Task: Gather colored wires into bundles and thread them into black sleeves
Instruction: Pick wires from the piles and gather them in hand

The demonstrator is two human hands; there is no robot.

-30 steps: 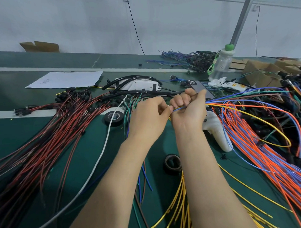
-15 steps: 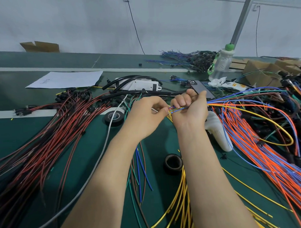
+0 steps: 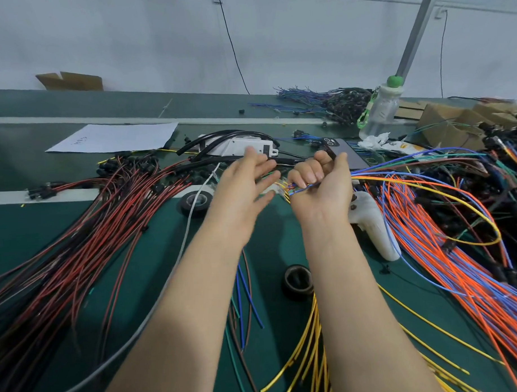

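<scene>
The right hand (image 3: 321, 187) is raised over the green table (image 3: 271, 248), just left of the white plastic handle (image 3: 372, 230) lying there. Its fingers are curled tight round a bundle of colored wires (image 3: 293, 191). The short ends of the bundle poke out on the side away from the handle, and the long blue, yellow and orange strands pass above the handle towards the far heap. The left hand (image 3: 239, 193) is further left of the handle. Its fingers (image 3: 262, 166) are spread apart and hold nothing; they are blurred, with their tips close to the wire ends but apparently not touching them. The black sleeves (image 3: 215, 161) lie on the table beyond both hands, up and left of the handle, beside a white box. A mass of orange and blue wires (image 3: 459, 271) fans out right of the handle and runs towards the near edge. Left of the handle, past both forearms, lie red and black wires (image 3: 77, 246). Below and left of the handle a black tape roll (image 3: 297, 281) sits against the right forearm, with yellow wires (image 3: 309, 340) nearer still. A phone (image 3: 346, 151) lies beyond the handle, and a bottle (image 3: 380, 109) stands further back.
</scene>
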